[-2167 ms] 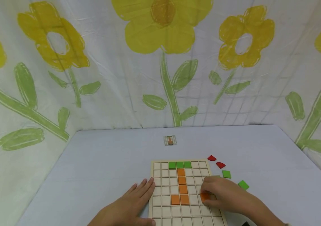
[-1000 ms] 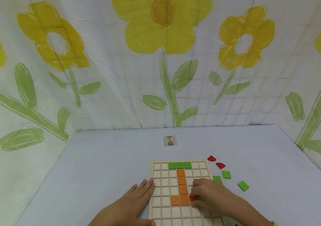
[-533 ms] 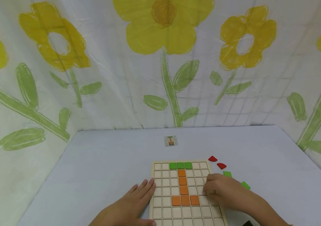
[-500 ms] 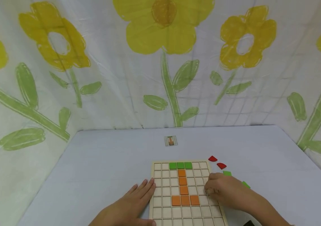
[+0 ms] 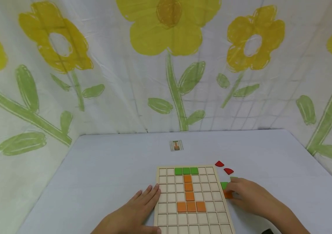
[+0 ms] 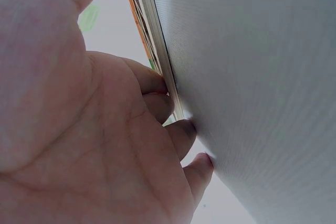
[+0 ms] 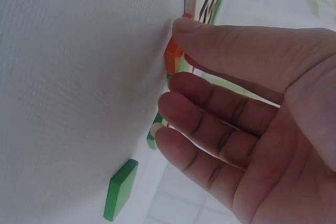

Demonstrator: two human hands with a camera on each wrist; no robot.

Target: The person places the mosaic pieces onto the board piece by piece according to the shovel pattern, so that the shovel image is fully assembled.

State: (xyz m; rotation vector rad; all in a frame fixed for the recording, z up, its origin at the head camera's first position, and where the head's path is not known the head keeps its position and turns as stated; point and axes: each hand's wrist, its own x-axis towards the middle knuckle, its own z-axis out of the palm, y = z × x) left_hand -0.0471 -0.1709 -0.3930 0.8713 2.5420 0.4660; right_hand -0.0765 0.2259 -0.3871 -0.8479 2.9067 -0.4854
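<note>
A wooden grid board [image 5: 209, 206] lies on the table, with a row of green tiles [image 5: 186, 171] in its far row. Below these, a column of orange tiles [image 5: 188, 187] runs down to a row of three. My left hand [image 5: 132, 208] rests along the board's left edge, fingers extended; the left wrist view shows the fingertips at that edge. Just off the board's right side, my right hand [image 5: 250, 196] pinches a loose orange tile [image 7: 173, 59] between thumb and index finger, its other fingers bent. That tile is partly covered by the fingers.
Two red quarter-round pieces [image 5: 223, 167] lie beyond the board's right corner. Green tiles [image 7: 121, 190] lie around my right hand, partly hidden in the head view. A small pattern card [image 5: 176, 145] lies beyond the board. A flower-printed curtain [image 5: 119, 81] hangs behind the table.
My right hand set an orange tile into the board as the right one of the row of three, let go, and moved right off the board to another orange tile. My left hand stayed put.
</note>
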